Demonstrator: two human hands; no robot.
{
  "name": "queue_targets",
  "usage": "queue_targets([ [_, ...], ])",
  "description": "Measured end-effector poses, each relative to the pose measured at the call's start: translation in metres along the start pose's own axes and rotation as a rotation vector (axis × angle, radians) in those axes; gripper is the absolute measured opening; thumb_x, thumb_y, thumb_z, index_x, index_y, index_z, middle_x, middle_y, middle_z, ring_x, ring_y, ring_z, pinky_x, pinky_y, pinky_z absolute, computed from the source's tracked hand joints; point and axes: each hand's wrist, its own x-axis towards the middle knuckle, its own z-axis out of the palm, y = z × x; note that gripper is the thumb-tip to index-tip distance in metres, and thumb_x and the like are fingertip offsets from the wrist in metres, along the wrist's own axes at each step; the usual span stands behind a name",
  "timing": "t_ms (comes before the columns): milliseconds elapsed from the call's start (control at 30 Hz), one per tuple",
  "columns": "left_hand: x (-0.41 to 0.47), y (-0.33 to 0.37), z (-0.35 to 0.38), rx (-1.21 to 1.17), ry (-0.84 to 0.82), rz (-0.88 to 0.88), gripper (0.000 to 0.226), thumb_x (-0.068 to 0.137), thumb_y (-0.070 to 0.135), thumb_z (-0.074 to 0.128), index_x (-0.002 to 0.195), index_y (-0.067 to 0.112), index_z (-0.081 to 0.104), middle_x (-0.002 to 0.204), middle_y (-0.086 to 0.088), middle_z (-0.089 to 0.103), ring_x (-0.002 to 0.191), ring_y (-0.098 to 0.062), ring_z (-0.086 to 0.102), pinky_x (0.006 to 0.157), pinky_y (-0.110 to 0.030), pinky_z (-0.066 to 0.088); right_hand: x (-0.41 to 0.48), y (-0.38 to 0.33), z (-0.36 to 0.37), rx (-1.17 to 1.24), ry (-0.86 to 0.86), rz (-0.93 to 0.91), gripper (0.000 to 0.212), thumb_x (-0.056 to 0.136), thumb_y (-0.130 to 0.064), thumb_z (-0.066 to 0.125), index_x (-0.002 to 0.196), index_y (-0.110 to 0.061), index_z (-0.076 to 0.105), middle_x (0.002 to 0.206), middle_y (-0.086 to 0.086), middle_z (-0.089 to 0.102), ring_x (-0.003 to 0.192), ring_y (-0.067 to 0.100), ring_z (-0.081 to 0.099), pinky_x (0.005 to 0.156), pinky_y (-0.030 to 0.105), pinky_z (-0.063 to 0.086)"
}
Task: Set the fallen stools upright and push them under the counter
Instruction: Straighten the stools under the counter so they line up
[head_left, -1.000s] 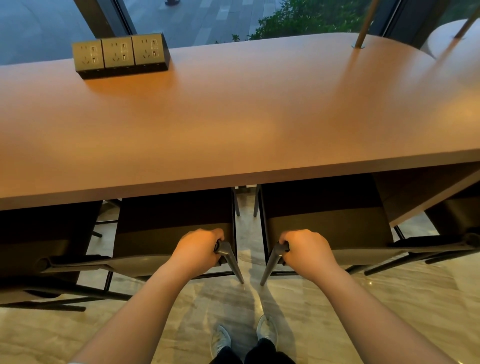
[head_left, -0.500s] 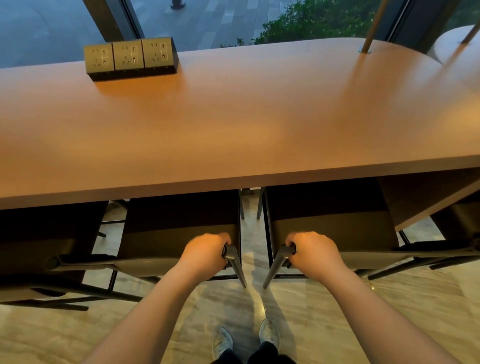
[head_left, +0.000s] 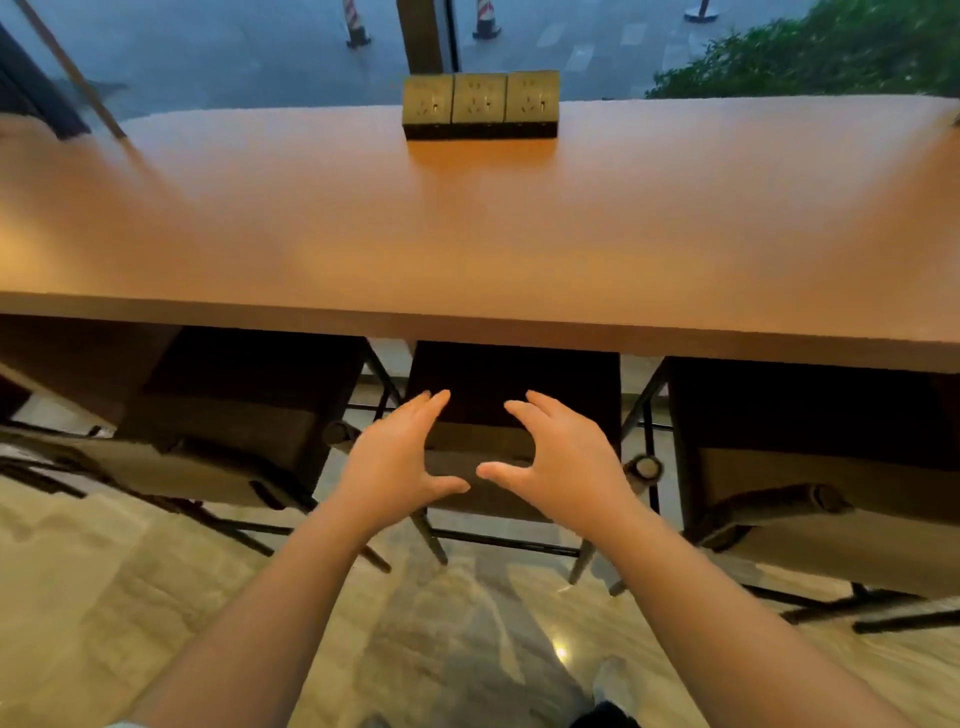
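Note:
Three dark stools stand upright, partly under the long wooden counter (head_left: 467, 234). The middle stool (head_left: 566, 395) is straight ahead of me. My left hand (head_left: 397, 457) and my right hand (head_left: 558, 457) hover over its near edge, fingers spread, holding nothing. I cannot tell whether they touch the seat. The left stool (head_left: 249, 415) and the right stool (head_left: 810, 447) stand to either side, each with a low backrest toward me. The far halves of all three seats are hidden beneath the counter.
A block of three power sockets (head_left: 480, 104) sits at the counter's far edge, against a window. A thin slanted rod (head_left: 72, 73) rises at the far left. The floor (head_left: 156, 597) is pale marble. My shoe (head_left: 615, 686) shows below.
Both hands have let go of the stool frames they gripped and opened. The view has shifted left, so one stool is now centred and the socket block sits mid-frame.

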Motion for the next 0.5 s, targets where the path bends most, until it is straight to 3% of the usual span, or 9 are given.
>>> queue_targets([
  [267, -0.077, -0.188, -0.079, 0.056, 0.089, -0.036, 0.112, 0.066, 0.064, 0.076, 0.152, 0.034, 0.011, 0.161, 0.001, 0.022, 0.146, -0.021, 0.021, 0.115, -0.051, 0.025, 0.033, -0.171, 0.074, 0.066, 0.082, 0.01, 0.086, 0.075, -0.071, 0.064, 0.147, -0.032, 0.035, 0.155, -0.002, 0.035, 0.142, 0.019, 0.03, 0.111, 0.042, 0.032],
  [500, -0.087, -0.291, -0.116, 0.177, -0.008, -0.052, 0.106, 0.073, 0.06, 0.074, 0.152, 0.035, 0.008, 0.162, -0.004, 0.015, 0.148, -0.028, 0.012, 0.116, -0.053, 0.016, 0.065, -0.238, 0.123, -0.056, 0.014, 0.056, 0.087, 0.076, -0.069, 0.066, 0.148, -0.032, 0.033, 0.157, 0.001, 0.031, 0.142, 0.022, 0.031, 0.111, 0.043, 0.033],
])
